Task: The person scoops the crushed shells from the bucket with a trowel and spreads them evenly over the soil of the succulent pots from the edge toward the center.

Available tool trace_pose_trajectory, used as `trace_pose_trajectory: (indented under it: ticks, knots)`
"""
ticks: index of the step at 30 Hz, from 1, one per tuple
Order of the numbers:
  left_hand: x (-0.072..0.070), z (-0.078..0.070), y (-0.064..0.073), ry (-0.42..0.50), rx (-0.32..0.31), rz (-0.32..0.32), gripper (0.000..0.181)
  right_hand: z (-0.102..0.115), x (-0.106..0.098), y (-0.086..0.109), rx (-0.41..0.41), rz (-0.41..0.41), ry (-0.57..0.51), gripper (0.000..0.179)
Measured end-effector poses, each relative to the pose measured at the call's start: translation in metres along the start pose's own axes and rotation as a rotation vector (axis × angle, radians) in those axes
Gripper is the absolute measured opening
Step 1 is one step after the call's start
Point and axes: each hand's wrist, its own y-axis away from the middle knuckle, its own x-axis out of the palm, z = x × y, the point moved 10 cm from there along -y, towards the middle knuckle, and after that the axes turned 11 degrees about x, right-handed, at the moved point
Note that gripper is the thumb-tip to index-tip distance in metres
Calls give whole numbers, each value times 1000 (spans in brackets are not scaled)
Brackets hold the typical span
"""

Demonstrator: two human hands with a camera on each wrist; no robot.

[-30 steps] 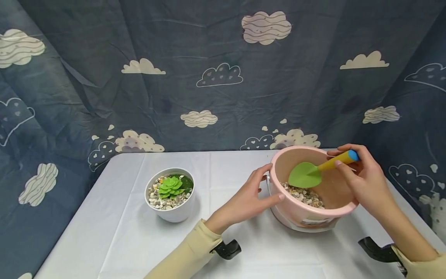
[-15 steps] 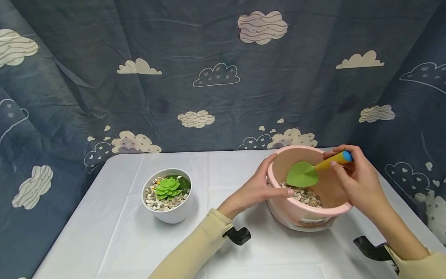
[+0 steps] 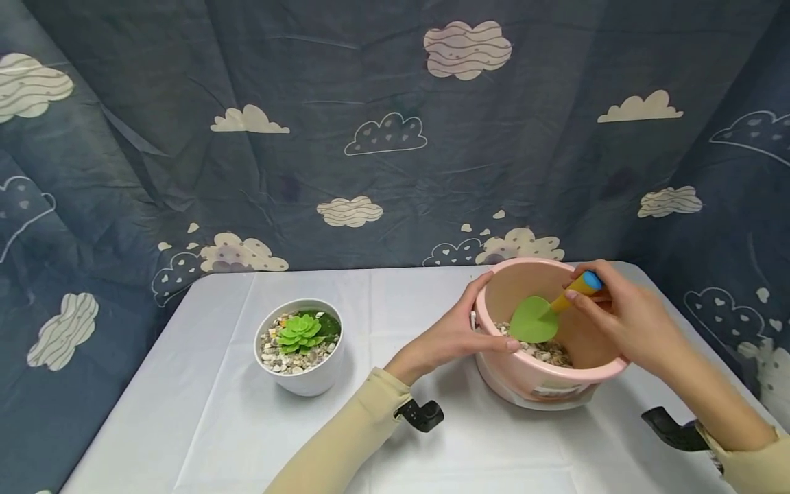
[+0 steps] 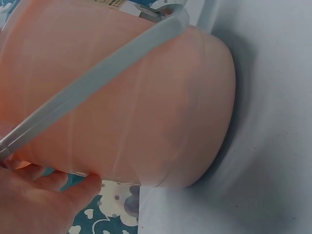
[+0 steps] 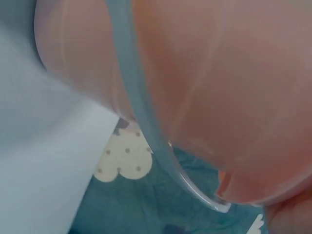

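In the head view, a pink bucket (image 3: 543, 384) stands at the right of the table, with small stones (image 3: 546, 353) in its bottom. My left hand (image 3: 447, 337) holds the bucket's left side, fingers against the outside and thumb at the front rim. Its fingers (image 4: 82, 194) lie against the bucket wall in the left wrist view. My right hand (image 3: 629, 315) grips the yellow handle of a small garden shovel (image 3: 534, 321) over the right rim. The shovel's green blade is inside the bucket, its lower edge at the stones; whether it is buried cannot be told.
A white pot (image 3: 311, 379) with a green succulent (image 3: 300, 334) and pebbles stands on the left of the white-covered table (image 3: 216, 412). The bucket's bail handle (image 4: 97, 78) hangs along its outside. A dark cloud-print cloth (image 3: 395, 192) rises behind the table.
My left hand has moved right and closed onto the bucket's rim, its thumb now at the front. The shovel has tilted more steeply, its blade lower toward the stones.
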Motion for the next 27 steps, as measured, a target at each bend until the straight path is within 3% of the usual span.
trace_pose_trajectory:
  ticks: [4, 9, 12, 19, 27]
  knots:
    - [1, 2, 0, -1, 5, -2, 104, 5, 0, -8, -87, 100, 20, 34]
    - [1, 1, 0, -6, 14, 4, 103, 15, -5, -18, -267, 159, 76, 37]
    - [1, 0, 1, -6, 18, 5, 103, 17, -5, -23, -307, 204, 100, 39]
    - [3, -4, 1, -11, 36, 10, 102, 15, -2, -27, -244, 347, 127, 39]
    - [-2, -3, 1, -17, 44, -3, 101, 9, 1, -22, -161, 445, 65, 32]
